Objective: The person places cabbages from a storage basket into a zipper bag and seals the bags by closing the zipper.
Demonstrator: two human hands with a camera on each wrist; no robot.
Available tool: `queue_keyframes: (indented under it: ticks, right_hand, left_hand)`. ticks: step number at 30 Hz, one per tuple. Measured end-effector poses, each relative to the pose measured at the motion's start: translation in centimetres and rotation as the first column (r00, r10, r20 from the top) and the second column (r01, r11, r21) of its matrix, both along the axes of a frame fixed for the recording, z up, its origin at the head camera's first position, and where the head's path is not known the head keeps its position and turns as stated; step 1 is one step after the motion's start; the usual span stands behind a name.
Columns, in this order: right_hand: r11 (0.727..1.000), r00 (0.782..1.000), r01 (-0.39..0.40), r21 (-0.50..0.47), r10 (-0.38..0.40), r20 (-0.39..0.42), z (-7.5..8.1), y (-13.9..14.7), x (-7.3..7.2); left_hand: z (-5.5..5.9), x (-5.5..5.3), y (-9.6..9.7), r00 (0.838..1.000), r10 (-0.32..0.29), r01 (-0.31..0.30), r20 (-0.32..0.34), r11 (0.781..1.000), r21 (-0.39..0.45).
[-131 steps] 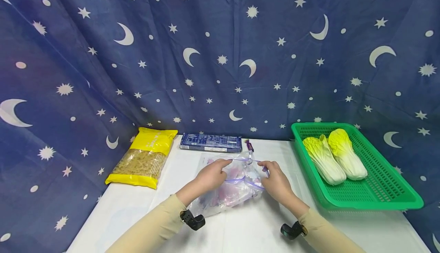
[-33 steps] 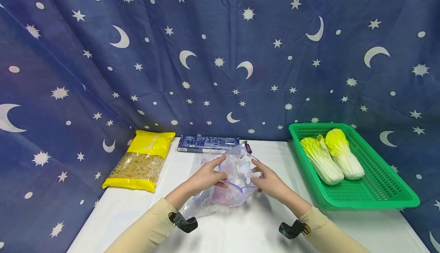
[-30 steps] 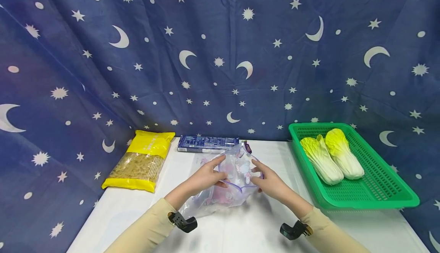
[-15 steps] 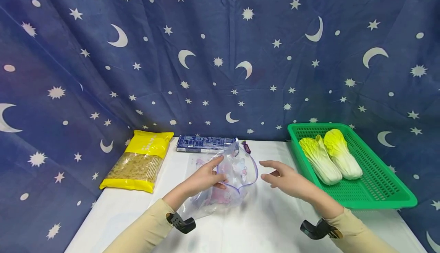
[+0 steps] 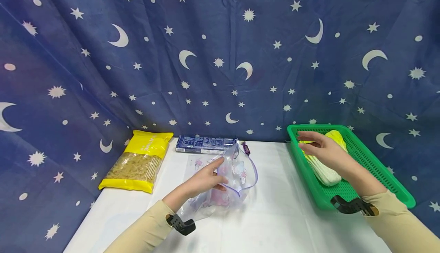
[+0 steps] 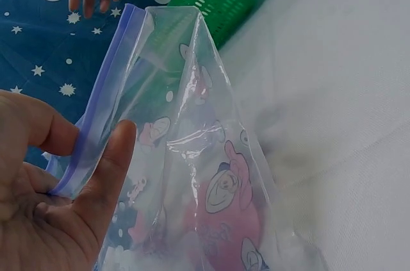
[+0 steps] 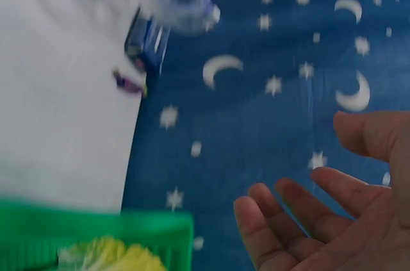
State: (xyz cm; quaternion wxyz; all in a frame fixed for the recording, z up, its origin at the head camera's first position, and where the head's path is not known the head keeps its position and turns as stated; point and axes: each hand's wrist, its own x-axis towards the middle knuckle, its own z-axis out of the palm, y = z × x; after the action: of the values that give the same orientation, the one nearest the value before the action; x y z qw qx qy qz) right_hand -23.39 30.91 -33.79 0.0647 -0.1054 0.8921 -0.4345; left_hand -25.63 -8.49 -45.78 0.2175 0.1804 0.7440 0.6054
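Note:
My left hand (image 5: 204,180) holds the edge of a clear zip bag (image 5: 237,172) with a purple seal and pink cartoon prints. In the left wrist view the thumb and fingers pinch the purple seal (image 6: 106,85), and the bag's mouth gapes. My right hand (image 5: 328,153) is in the air over the left part of a green plastic basket (image 5: 381,169), holding nothing. Its fingers (image 7: 314,207) are spread and loosely bent. Beneath it in the basket lie napa cabbages (image 5: 324,172), partly hidden by the hand; a yellow leafy top (image 7: 115,255) shows in the right wrist view.
A yellow pasta bag (image 5: 137,161) lies at the table's left. Behind the zip bag are a flat blue package (image 5: 206,144) and a small purple wrapped candy (image 5: 246,148). A dark blue curtain (image 5: 220,54) with moons and stars hangs behind the white table (image 5: 275,214).
The zip bag's mouth has been pulled wide. My right hand has let go of it and moved right, over the green basket. The left hand still grips the bag.

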Motion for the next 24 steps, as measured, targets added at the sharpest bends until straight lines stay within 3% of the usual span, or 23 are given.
queue_keyframes:
  ticks: [7,17,24]
  right_hand:
    - [0.999,0.999,0.023,0.042,-0.024,0.032,-0.2,3.5,-1.3]
    - [0.993,0.987,0.106,0.055,-0.112,0.115,-1.1,7.3,-3.2]
    - [0.995,0.978,0.086,0.053,-0.094,0.187,-1.6,9.0,-3.9]
  left_hand:
    - [0.3,0.2,-0.2,0.999,-0.019,0.017,-0.046,0.999,-0.046]
    - [0.3,0.4,-0.5,0.997,-0.022,0.019,-0.068,0.999,-0.048]
    - [0.4,0.4,-0.5,0.998,-0.029,0.026,-0.060,0.998,-0.050]
